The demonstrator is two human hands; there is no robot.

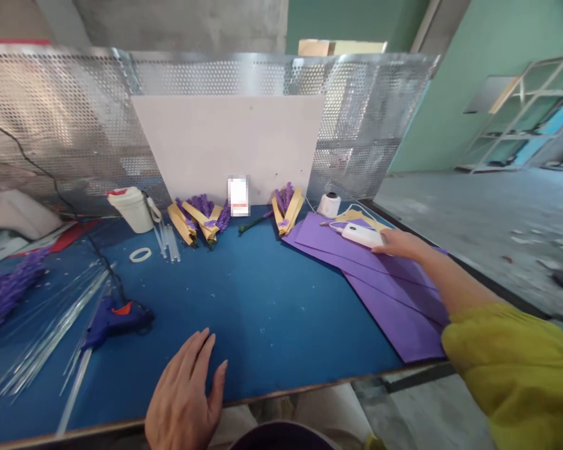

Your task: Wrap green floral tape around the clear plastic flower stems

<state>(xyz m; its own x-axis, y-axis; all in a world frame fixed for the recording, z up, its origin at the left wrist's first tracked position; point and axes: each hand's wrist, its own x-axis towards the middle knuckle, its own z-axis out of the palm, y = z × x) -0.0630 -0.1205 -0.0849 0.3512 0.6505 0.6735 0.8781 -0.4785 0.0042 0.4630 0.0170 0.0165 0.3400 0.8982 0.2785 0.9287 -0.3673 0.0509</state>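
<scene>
My left hand (186, 390) lies flat on the blue table top (263, 312) near its front edge, fingers stretched out, holding nothing. My right hand (400, 244) reaches out in a yellow sleeve and rests its fingers on a white oblong device (362, 235) with a cable; whether it grips the device is hard to tell. The device lies on a stack of purple sheets (385, 287) at the table's right side.
A blue glue gun (115, 317) and clear glue sticks (42, 344) lie at left. A white jar (132, 208), tape ring (140, 254), purple flower bundles in tan paper (201, 219), a thread spool (329, 205) and a white board against perforated metal screen stand behind.
</scene>
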